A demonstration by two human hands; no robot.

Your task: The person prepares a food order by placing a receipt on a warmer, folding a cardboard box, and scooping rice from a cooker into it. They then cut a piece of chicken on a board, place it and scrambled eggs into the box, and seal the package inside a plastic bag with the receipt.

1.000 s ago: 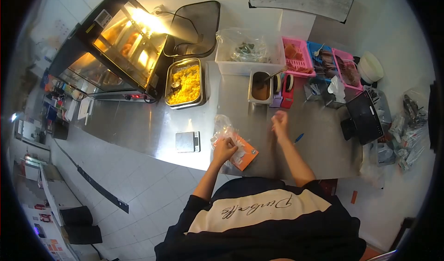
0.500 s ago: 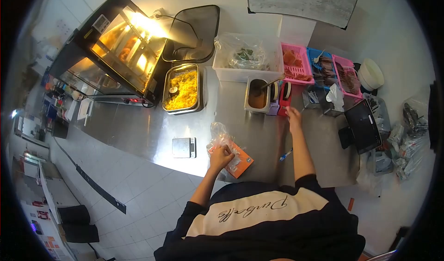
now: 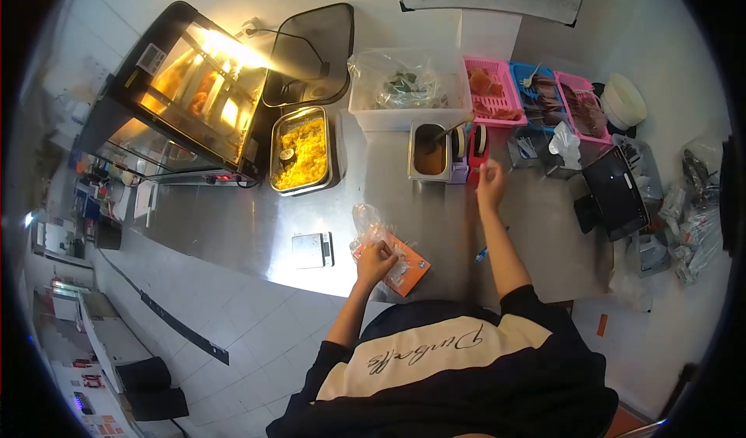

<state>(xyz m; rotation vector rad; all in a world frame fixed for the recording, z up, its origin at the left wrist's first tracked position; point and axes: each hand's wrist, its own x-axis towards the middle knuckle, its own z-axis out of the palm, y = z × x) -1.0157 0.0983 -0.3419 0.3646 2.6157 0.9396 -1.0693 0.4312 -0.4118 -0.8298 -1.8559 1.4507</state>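
My left hand (image 3: 376,262) is closed in a pinch on a clear plastic bag (image 3: 365,219), which lies bunched over an orange packet (image 3: 409,267) near the counter's front edge. Farther forward, my right hand (image 3: 489,187) has its fingers pressed together just in front of a red tape dispenser (image 3: 477,158). Whatever sits between those fingertips is too small to make out. A purple tape dispenser (image 3: 458,171) stands left of the red one, beside a metal container (image 3: 417,171) of brown sauce with a ladle in it. Under my right forearm lies a blue-and-white pen-like item (image 3: 482,255).
On the steel counter (image 3: 373,175) are a small scale (image 3: 306,250), a metal pan (image 3: 329,147) of yellow food and a lit warming cabinet (image 3: 163,88). A white bin (image 3: 365,118), pink basket (image 3: 514,77) and blue basket (image 3: 553,104) line the back. A black screen (image 3: 616,189) stands right.
The camera view has tilted slightly, shifting the scene. My left hand keeps its pinch on the bag. My right hand stays by the red dispenser, its fingers slightly nearer to it.
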